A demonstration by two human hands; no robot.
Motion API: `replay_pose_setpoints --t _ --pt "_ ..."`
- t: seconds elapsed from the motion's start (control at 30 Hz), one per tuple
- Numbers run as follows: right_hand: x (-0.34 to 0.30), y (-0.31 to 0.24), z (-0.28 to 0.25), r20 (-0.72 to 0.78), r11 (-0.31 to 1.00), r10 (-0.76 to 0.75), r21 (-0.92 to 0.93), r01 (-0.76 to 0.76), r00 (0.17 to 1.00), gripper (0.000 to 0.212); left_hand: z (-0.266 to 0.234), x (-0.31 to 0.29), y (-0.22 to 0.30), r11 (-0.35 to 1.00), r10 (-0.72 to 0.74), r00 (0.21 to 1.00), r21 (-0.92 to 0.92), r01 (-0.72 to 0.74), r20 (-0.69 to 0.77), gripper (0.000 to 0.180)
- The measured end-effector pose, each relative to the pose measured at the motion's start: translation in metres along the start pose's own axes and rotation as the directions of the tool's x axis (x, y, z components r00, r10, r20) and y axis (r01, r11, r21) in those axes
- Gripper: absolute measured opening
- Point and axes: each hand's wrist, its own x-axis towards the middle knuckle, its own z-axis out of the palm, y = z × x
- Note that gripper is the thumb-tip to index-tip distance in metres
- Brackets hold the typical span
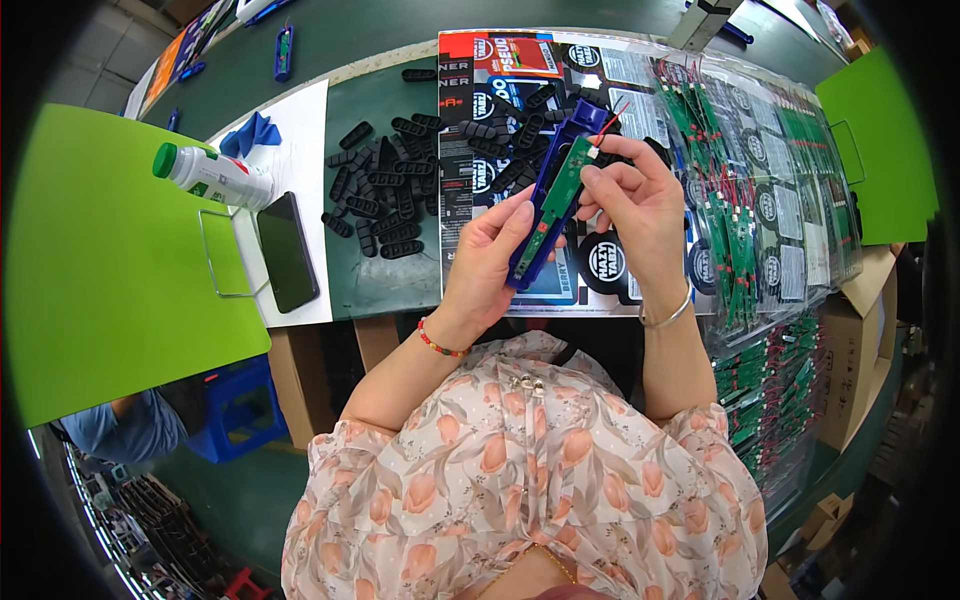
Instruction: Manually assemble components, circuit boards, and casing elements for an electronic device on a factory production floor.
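My left hand (484,262) is closed round the lower end of a long blue plastic housing (577,122), tilted with its upper end to the right. A narrow green circuit board (563,190) lies along the housing, partly over its open side; whether it is fully seated I cannot tell. The thumb and fingers of my right hand (638,198) pinch the board near its upper end. From a white connector there, thin red wires (614,116) stick out past the housing.
Black ribbed plastic pieces (385,190) lie heaped left of my hands. At right, clear trays (790,190) hold many wired boards. Light green panels (120,260) flank the bench. A phone (287,252), a white bottle (215,175) and a blue cloth (250,135) sit at left.
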Motion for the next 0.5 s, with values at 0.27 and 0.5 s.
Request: replay_pose_setpoints --t 0.27,0.5 --pt "0.002 0.011 0.002 -0.038 0.991 -0.072 -0.118 0.067 0.997 0.029 0.001 -0.004 -0.004 0.992 0.031 0.999 0.125 -0.025 -0.044 0.037" --pt "-0.001 0.024 0.011 -0.116 0.913 -0.301 -0.321 0.251 0.947 0.044 0.004 -0.003 -0.007 0.941 0.169 0.983 0.308 -0.138 -0.075 0.04"
